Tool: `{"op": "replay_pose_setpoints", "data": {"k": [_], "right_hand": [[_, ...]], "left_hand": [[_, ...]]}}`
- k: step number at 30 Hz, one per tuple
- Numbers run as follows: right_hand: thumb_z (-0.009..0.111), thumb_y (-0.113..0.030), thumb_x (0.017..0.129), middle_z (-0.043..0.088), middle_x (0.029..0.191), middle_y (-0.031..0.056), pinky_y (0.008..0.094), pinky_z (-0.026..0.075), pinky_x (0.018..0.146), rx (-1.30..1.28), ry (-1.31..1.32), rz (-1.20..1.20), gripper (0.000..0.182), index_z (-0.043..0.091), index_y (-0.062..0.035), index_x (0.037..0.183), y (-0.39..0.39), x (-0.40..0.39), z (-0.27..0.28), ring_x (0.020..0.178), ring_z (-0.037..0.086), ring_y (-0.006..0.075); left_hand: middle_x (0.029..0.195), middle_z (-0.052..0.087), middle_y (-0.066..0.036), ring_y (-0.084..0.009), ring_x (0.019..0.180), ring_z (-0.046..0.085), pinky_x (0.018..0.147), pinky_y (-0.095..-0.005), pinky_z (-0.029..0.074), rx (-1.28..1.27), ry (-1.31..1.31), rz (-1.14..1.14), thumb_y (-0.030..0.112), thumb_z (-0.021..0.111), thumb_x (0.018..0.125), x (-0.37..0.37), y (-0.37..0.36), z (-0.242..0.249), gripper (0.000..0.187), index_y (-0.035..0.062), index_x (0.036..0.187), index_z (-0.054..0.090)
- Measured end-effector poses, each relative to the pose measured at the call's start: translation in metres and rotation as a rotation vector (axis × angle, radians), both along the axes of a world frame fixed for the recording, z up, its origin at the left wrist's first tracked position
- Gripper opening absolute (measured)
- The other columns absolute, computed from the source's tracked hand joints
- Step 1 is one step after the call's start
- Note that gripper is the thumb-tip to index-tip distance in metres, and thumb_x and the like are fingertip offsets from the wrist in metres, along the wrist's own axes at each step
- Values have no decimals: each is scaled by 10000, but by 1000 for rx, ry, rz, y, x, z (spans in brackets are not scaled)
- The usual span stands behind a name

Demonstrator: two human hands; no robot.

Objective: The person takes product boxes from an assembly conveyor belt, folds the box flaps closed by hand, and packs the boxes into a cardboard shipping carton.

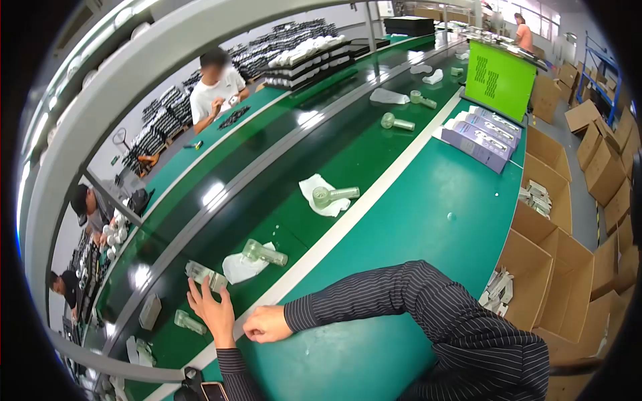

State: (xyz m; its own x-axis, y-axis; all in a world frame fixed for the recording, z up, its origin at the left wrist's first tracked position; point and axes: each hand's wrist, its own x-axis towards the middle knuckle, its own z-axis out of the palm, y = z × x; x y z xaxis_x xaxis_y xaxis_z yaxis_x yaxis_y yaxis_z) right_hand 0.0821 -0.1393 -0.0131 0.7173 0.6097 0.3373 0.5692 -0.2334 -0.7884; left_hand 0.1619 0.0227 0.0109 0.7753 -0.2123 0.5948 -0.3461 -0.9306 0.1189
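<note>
My left hand (212, 313) reaches over the green conveyor belt (291, 230) with its fingers stretched out and apart. Its fingertips are right at a small pale box (206, 275) lying on the belt. Beside that, a pale green handheld fan (265, 253) lies partly on a white plastic bag (242, 269). Another pale green fan (190, 322) is on the belt left of my left hand. My right hand (267, 325) rests at the belt-side edge of the green worktable (374, 267), its fingers curled in and nothing showing in them.
Farther up the belt lie more fans (334, 195) and white bags. Purple boxes (476, 142) stand on the worktable before a bright green panel (500, 80). Open cartons (520, 264) line the right side. A phone (214, 391) lies below. Several people (217, 87) work across the belt.
</note>
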Motion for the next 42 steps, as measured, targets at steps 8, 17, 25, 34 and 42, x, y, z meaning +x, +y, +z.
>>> {"op": "replay_pose_setpoints", "data": {"k": [8, 17, 25, 34, 42], "right_hand": [[665, -145, 879, 701, 796, 133, 425, 551, 699, 94, -155, -56, 95, 661, -52, 895, 17, 5, 6, 773, 704, 328], [750, -101, 801, 637, 1124, 152, 412, 517, 915, 178, -514, -571, 373, 662, -57, 1161, 38, 18, 21, 1077, 601, 344], [621, -191, 1009, 333, 1584, 184, 450, 378, 1159, 568, -90, -514, 720, 232, 7, 1582, 50, 29, -8, 1411, 428, 323], [514, -132, 1085, 428, 1435, 127, 326, 503, 986, 591, 45, -498, 457, 378, -35, 1511, 54, 36, -9, 1222, 534, 205], [672, -81, 864, 471, 1327, 237, 431, 480, 984, -109, -147, -142, 419, 666, -66, 1283, 76, -74, 28, 1201, 547, 333]], "left_hand": [[1590, 394, -239, -466, 1365, 491, 1063, -515, 459, -127, 254, -148, 264, 687, 972, 26, 4, -1, 487, 125, 1420, 558], [1433, 568, -200, -406, 1258, 595, 986, -463, 545, -276, -47, -315, 140, 695, 912, 36, 22, -12, 403, 48, 1296, 615], [1460, 539, -253, -406, 1285, 599, 1040, -451, 534, -377, -228, -611, 64, 773, 826, 3, 33, -14, 435, 10, 1239, 648], [1206, 694, -167, -279, 830, 738, 743, -368, 595, -627, -190, -735, 63, 708, 784, 4, 72, 6, 427, -12, 1196, 626], [983, 648, -147, -285, 784, 653, 666, -366, 537, -910, -488, -107, 38, 654, 887, 67, 145, 36, 184, 1, 1066, 638]]}}
